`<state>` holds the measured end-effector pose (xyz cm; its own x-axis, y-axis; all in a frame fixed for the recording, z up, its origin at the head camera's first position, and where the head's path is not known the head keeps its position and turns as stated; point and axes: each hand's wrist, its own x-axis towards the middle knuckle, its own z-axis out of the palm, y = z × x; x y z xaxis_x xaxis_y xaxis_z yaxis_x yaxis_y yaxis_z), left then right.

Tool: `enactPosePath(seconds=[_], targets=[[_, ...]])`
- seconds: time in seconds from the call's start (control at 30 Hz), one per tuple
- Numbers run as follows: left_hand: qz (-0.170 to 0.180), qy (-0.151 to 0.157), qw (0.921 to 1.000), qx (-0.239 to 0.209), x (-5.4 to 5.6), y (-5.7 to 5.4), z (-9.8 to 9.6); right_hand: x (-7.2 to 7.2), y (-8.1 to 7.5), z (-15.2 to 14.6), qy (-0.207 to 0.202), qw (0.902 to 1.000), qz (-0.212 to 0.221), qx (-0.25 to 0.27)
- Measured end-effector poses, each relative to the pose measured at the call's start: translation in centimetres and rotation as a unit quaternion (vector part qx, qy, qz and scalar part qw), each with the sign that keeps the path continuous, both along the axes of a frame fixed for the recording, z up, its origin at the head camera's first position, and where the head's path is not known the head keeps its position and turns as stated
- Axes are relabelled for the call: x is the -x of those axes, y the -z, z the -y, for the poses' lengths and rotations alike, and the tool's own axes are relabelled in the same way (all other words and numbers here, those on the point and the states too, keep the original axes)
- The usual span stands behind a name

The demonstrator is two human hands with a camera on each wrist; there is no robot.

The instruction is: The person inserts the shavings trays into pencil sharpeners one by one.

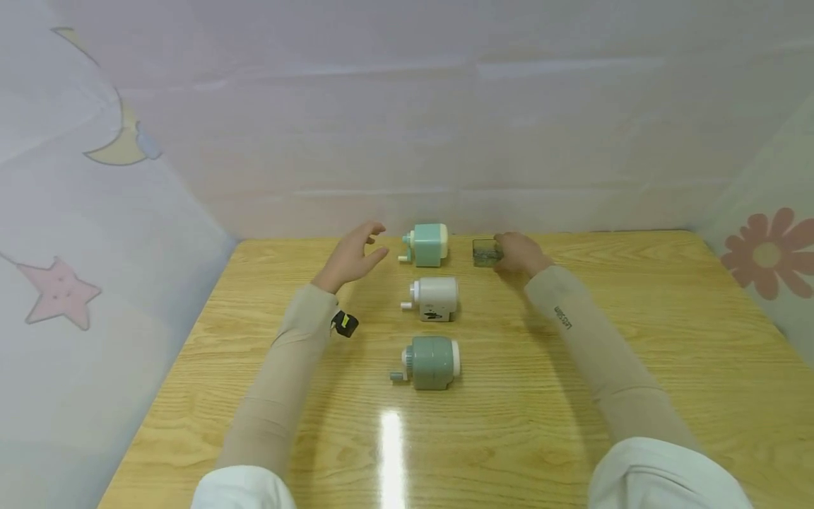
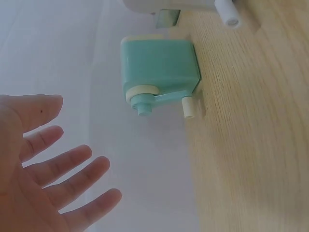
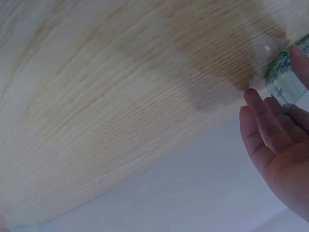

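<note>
My right hand (image 1: 518,254) pinches a clear shavings drawer (image 1: 485,253) between thumb and fingers at the table's far edge. In the right wrist view dark shavings show inside the drawer (image 3: 285,79), which is partly cut off by the frame. To its left stands a turquoise crank pencil sharpener (image 1: 427,245) with a cream face. On the sharpener's other side, my left hand (image 1: 352,258) hovers with fingers spread, holding nothing. The left wrist view shows the turquoise sharpener's crank (image 2: 166,98) apart from the fingertips.
A white sharpener (image 1: 437,297) and a grey-green sharpener (image 1: 432,362) stand in a row nearer me on the wooden table (image 1: 509,424). Beside the left sleeve is a small black object (image 1: 345,324) with a yellow mark. A pale curtain (image 1: 413,141) hangs behind the far edge.
</note>
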<state>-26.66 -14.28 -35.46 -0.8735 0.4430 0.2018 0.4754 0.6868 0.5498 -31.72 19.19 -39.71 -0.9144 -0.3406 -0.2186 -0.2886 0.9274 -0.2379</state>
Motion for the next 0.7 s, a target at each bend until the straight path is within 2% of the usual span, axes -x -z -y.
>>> enactPosePath(seconds=[0.2,0.4,0.7], targets=[[-0.001,0.012,0.999,0.043,1.1,-0.7,-0.5,0.0,0.1,0.1,-0.003,1.0,-0.002,-0.004],[0.013,0.012,0.9976,0.067,1.8,-1.0,-0.8,-0.1,-0.1,0.2,0.0,1.0,-0.003,-0.003],[0.059,0.015,0.99,0.127,4.1,-0.4,-2.3,-0.5,-0.2,-0.3,0.004,1.0,0.003,-0.005]])
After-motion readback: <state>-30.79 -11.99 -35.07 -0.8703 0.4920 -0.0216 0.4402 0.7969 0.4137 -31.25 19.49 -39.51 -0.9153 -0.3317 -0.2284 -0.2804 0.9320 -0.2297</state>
